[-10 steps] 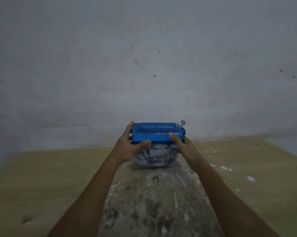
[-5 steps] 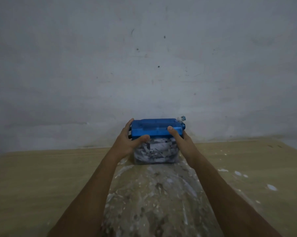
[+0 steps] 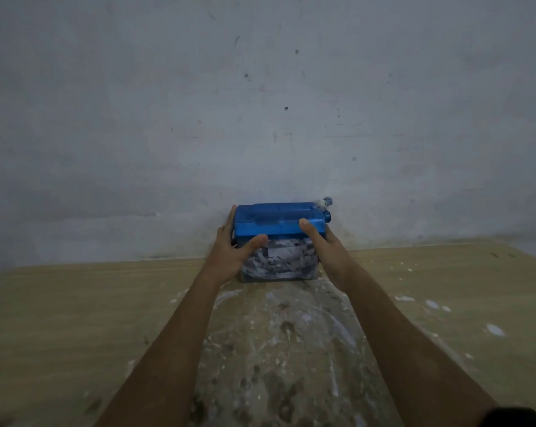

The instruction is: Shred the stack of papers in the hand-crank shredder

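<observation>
1. Nothing readable on the blue shredder lid [image 3: 279, 218]: no brand, no label, no numbers.
2. The paper shreds in the clear bin [image 3: 280, 260] show grey print, too blurred to read.

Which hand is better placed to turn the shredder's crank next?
Right, probably. The crank knob sticks out at the top right corner of the blue shredder, just beyond the right hand. The left hand grips the opposite side.

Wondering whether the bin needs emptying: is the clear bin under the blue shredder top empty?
No. The clear bin under the blue shredder top is packed with paper shreds nearly up to the top.
</observation>
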{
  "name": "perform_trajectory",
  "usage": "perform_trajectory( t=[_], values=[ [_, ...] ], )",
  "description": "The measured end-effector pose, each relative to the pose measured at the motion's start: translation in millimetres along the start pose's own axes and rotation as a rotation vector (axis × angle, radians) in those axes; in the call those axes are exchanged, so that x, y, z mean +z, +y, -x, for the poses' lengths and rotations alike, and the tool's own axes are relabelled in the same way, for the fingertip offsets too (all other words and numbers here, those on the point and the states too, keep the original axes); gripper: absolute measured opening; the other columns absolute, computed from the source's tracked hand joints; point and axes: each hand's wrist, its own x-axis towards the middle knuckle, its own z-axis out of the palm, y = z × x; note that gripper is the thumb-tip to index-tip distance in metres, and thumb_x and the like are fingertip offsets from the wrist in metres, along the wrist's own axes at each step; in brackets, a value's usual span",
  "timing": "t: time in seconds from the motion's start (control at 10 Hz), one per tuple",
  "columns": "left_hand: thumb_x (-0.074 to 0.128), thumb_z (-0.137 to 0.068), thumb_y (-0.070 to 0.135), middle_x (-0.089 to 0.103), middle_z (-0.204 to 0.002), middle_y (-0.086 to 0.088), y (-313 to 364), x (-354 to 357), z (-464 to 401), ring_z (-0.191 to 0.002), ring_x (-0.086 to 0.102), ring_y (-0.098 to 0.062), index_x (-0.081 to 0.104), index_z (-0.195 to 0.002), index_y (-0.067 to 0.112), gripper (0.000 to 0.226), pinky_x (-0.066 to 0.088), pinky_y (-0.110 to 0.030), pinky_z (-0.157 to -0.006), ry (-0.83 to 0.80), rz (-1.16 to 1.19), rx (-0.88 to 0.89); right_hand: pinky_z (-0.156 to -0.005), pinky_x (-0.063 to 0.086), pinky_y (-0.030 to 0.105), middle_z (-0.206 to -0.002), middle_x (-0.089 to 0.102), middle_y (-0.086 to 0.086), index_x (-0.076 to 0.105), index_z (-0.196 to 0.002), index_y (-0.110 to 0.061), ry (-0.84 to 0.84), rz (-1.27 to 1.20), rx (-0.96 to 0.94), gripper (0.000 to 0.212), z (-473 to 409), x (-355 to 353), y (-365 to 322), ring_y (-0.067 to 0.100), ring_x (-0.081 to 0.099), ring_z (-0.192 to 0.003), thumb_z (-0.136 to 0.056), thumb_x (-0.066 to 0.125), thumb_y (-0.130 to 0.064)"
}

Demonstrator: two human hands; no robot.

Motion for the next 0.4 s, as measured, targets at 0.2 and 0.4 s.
perform_trajectory(
  t=[0.2,0.4],
  values=[
    [0.076,-0.077,0.064,0.051,-0.146,0.007,2.2,0.7,-0.6,-0.129,0.055,-0.013,0.03,-0.151,0.046,0.088,0.053,-0.043,-0.102,-0.067,0.005,0.007,-0.105,0.046,0.043,-0.132,0.06,-0.007,0.048,-0.137,-0.036,-0.002,0.0,0.047,0.077,-5.4,-1.1,2.1,0.016,0.058,-0.119,-0.073,0.066,-0.073],
    [0.075,-0.084,0.043,0.052,-0.14,0.0,15.6,-7.6,24.7,-0.11,0.059,-0.013,0.03,-0.151,0.028,0.083,0.05,-0.007,-0.069,-0.161,-0.051,-0.177,-0.108,0.039,0.049,-0.146,0.045,0.001,0.032,-0.146,-0.03,-0.009,0.141,0.279,0.111,-2.3,-7.2,-11.5,0.024,0.048,-0.129,-0.057,0.063,-0.087]
  ],
)
